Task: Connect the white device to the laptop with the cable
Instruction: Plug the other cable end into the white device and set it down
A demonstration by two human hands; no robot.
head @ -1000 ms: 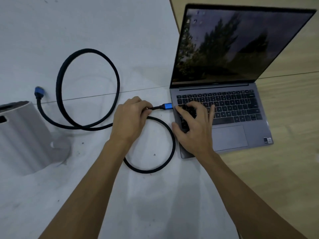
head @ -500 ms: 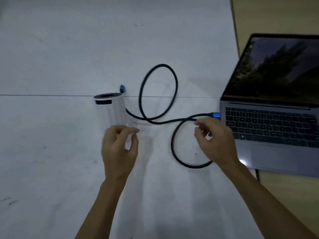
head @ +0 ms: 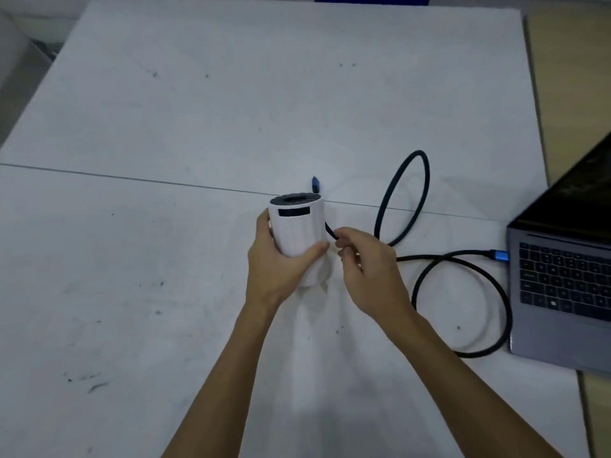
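The white device (head: 297,231), a cylinder with a dark top and a dark slot on its side, stands in the middle of the white table. My left hand (head: 276,262) is wrapped around it. My right hand (head: 367,269) pinches the black cable (head: 463,259) just right of the device. The cable's free blue plug (head: 316,184) pokes up behind the device. Its other blue plug (head: 499,256) sits in the left side of the grey laptop (head: 562,285), which stands open at the right edge of view.
The cable lies in two loops between the device and the laptop. The white table (head: 165,160) has a seam line across it and scattered dark marks. A wooden surface (head: 568,77) shows to the right, beyond the table edge.
My left hand let go of the plug at the laptop, moved left and took hold of the white device. My right hand left the laptop and gripped the cable near the device. The view shifted left.
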